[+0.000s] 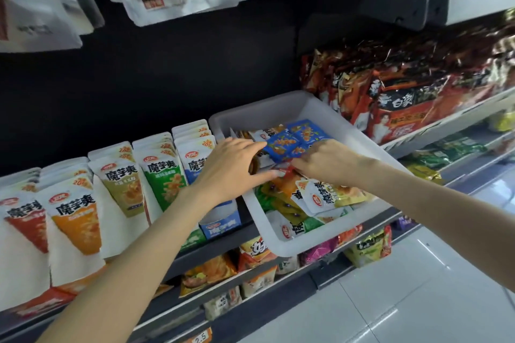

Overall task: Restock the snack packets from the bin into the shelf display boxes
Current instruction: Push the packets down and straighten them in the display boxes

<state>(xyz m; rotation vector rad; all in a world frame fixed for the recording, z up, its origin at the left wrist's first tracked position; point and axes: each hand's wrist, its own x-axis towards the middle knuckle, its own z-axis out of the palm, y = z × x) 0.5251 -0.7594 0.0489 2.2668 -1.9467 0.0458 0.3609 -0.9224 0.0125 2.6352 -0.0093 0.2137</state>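
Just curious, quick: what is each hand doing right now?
Left hand: open, fingers over the bin's packets.
Right hand: cannot be told; fingertips hidden among packets.

Both arms reach forward; left hand [231, 167] spread flat, right hand [326, 163] fingers curled.

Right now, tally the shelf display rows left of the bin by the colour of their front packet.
Red row: 1
Orange row: 1
Olive row: 1
Green row: 1
Blue row: 1
Total: 5
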